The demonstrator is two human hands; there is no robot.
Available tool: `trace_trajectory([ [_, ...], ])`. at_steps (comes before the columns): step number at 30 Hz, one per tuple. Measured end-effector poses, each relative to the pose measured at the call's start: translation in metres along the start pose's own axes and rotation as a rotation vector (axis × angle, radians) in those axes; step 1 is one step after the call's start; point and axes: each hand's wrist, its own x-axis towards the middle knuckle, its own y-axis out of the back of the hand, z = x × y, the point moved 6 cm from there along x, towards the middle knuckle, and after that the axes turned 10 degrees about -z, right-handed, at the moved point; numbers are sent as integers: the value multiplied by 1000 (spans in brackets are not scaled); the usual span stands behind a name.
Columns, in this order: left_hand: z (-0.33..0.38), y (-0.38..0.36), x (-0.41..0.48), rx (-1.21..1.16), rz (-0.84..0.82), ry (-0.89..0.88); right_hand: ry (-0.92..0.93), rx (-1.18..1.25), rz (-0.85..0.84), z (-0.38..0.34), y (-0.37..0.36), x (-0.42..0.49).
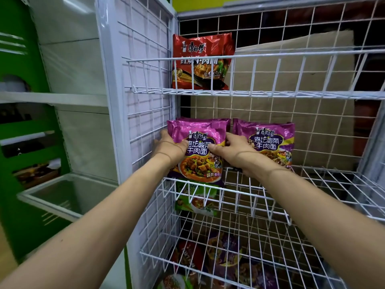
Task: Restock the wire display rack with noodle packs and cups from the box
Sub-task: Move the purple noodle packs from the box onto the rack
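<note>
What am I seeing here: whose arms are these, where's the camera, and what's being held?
There is no machine here. These are a person's two bare hands, filmed by one wide-angle camera worn on their head, looking forward and down. The left hand and right hand grip a purple noodle pack at the front of the wire rack's middle shelf. More purple packs stand beside it. A red pack stands on the shelf above, and blurred packages lie lower down.

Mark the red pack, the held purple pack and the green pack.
red pack (201, 49): head view, upper front face, by the logo.
held purple pack (198, 133): head view, upper front face, by the logo.
green pack (199, 205): head view, bowl picture on its front.
</note>
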Motion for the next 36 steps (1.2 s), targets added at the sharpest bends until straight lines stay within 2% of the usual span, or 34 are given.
trace_trajectory([
  [7, 20, -11, -16, 54, -26, -61, 57, -4, 32, -2, 19, -27],
  [11, 43, -25, -28, 78, -62, -104, 27, -17, 104, 2, 45, -44],
  [17, 76, -59, -38, 11, -134, -211, 45, 38, 242, 15, 91, -66],
  [27, 105, -113, -36, -91, -248, -245, -22, 179, 394, 33, 133, -71],
  [30, 104, -124, -33, -77, -274, -183, -81, 185, 368, 46, 136, -69],
  [33, 96, -133, -31, -29, -292, -117, -179, 209, 257, 63, 128, -65],
  [36, 89, -137, -26, 23, -280, -89, -176, 197, 231, 69, 125, -61],
])
